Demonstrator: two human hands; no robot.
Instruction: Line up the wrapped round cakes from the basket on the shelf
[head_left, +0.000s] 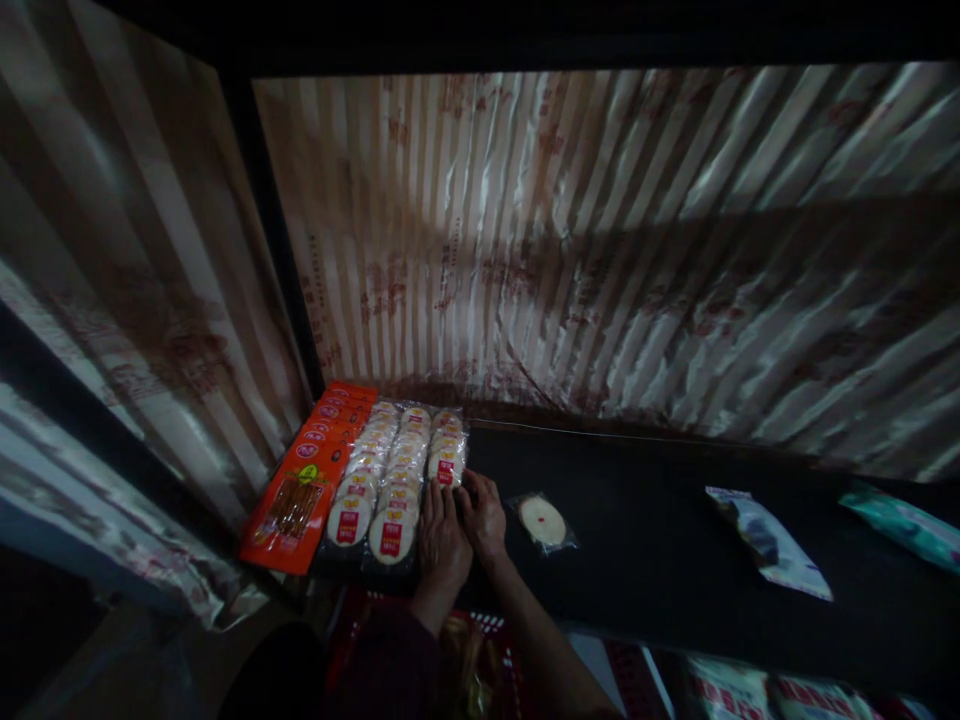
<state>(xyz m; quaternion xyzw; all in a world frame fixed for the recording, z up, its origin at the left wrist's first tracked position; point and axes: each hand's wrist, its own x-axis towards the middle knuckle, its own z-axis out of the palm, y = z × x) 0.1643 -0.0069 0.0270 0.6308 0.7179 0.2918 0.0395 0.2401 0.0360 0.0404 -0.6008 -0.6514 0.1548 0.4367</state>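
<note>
Three rows of clear packets of round white flatcakes with red labels lie overlapping on a black shelf [622, 510]. At the near end of the shorter right row, both hands meet at the front flatcake packet [446, 468]. My left hand [444, 540] lies palm down with its fingers stretched to the packet's near edge. My right hand [486, 515] has bent fingers at the packet's right corner; its thumb is hard to make out. The middle row [394, 535] is just left of my left hand, and the left row [349, 520] lies beyond it.
Overlapping orange snack packets [296, 500] line the shelf's left end. To the right lie a single flatcake packet [543, 521], a white-and-blue packet [776, 545] and a green packet [904, 525]. A red basket [352, 620] stands below the front edge. Striped sheeting [570, 240] hangs behind.
</note>
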